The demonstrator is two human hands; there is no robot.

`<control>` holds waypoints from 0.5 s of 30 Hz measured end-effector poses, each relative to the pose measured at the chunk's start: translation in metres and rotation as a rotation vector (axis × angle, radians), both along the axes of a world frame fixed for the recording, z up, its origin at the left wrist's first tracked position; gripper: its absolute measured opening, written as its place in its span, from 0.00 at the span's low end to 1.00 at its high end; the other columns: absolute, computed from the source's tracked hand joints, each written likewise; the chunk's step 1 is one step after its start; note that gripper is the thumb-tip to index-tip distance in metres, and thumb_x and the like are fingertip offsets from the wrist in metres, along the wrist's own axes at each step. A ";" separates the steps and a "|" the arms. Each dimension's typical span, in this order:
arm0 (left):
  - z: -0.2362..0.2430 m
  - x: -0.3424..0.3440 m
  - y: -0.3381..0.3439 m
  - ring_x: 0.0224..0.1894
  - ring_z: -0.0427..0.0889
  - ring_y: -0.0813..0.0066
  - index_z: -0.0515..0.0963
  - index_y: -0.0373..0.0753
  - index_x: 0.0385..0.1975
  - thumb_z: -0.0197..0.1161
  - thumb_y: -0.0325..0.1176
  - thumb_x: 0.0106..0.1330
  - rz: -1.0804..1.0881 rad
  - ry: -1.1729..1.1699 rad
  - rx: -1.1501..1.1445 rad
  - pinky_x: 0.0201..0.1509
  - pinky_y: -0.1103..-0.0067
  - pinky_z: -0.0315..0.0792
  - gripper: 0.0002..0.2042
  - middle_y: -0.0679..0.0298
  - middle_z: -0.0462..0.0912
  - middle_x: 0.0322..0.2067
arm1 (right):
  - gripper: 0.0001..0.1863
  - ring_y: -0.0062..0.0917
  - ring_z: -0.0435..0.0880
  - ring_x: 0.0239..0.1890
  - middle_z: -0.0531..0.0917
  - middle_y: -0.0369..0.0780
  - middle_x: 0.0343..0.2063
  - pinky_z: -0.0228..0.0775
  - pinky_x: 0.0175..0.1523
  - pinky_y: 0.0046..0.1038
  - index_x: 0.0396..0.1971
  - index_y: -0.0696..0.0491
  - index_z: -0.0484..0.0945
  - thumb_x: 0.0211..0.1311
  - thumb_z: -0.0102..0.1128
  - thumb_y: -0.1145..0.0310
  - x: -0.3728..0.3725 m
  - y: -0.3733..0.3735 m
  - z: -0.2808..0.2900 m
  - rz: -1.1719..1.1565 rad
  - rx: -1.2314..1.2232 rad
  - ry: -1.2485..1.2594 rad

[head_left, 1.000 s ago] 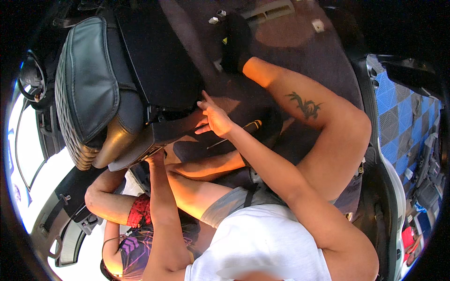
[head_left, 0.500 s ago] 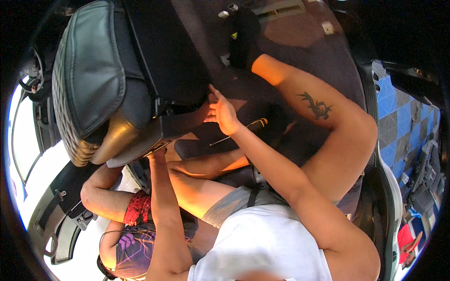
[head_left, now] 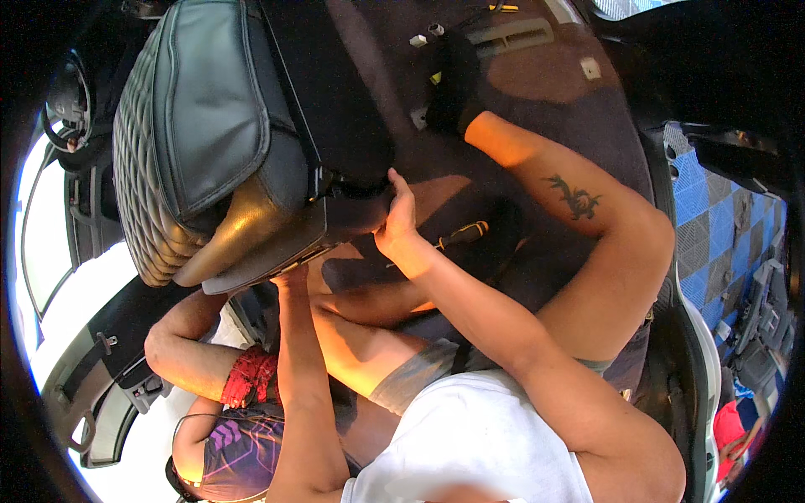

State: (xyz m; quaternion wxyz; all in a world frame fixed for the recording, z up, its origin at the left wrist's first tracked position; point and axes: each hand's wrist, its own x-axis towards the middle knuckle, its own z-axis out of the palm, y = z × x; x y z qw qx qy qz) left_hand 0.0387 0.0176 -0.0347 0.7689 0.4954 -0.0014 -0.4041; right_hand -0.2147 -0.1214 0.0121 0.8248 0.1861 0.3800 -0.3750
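Observation:
A car seat (head_left: 222, 109) with black quilted upholstery lies tipped over in front of me, its plastic-trimmed edge facing my body. My right hand (head_left: 400, 216) is closed round the near right corner of that edge, thumb pointing up along it. Under the near side of the seat, my left hand (head_left: 291, 277) holds the lower trim; its fingertips are hidden behind the seat. A screwdriver (head_left: 464, 236) with a yellow and black handle lies on the dark carpet just beyond my right forearm, which covers part of its shaft.
Another person's bent arm or leg with a red cloth (head_left: 250, 375) is close at the left, beside the seat. My tattooed leg (head_left: 579, 197) stretches over the carpet (head_left: 537, 92) to the right. Connectors (head_left: 418, 40) and a floor vent (head_left: 513, 38) are farther off. A door sill (head_left: 704, 352) bounds the right.
The seat has shifted to the right and tilted slightly, with both hands on it. My right hand has closed from spread fingers to a grip round its corner.

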 end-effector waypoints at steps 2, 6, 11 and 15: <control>0.001 0.000 0.001 0.47 0.83 0.51 0.79 0.44 0.52 0.56 0.62 0.61 0.009 -0.004 0.019 0.52 0.58 0.79 0.30 0.59 0.85 0.47 | 0.30 0.35 0.74 0.61 0.73 0.43 0.63 0.67 0.65 0.37 0.62 0.56 0.68 0.71 0.48 0.48 -0.001 0.002 -0.005 -0.015 -0.036 -0.012; 0.004 -0.002 0.002 0.48 0.82 0.51 0.79 0.44 0.53 0.56 0.62 0.61 0.003 -0.027 0.058 0.53 0.57 0.78 0.30 0.59 0.83 0.50 | 0.28 0.32 0.78 0.55 0.76 0.43 0.59 0.72 0.59 0.37 0.60 0.57 0.70 0.71 0.48 0.50 0.002 0.010 -0.024 -0.019 -0.038 0.064; 0.009 -0.008 0.000 0.52 0.81 0.53 0.78 0.44 0.55 0.55 0.63 0.61 0.049 -0.049 0.115 0.57 0.57 0.77 0.32 0.60 0.82 0.53 | 0.28 0.32 0.76 0.57 0.74 0.45 0.59 0.70 0.60 0.36 0.61 0.57 0.67 0.72 0.47 0.52 0.001 0.011 -0.030 0.066 -0.161 0.187; 0.012 -0.010 -0.001 0.54 0.81 0.54 0.78 0.44 0.56 0.55 0.63 0.61 -0.004 -0.095 0.105 0.61 0.58 0.74 0.32 0.60 0.82 0.54 | 0.29 0.39 0.73 0.61 0.73 0.49 0.59 0.68 0.62 0.39 0.58 0.58 0.71 0.65 0.58 0.53 -0.030 0.016 0.005 0.013 -0.907 1.135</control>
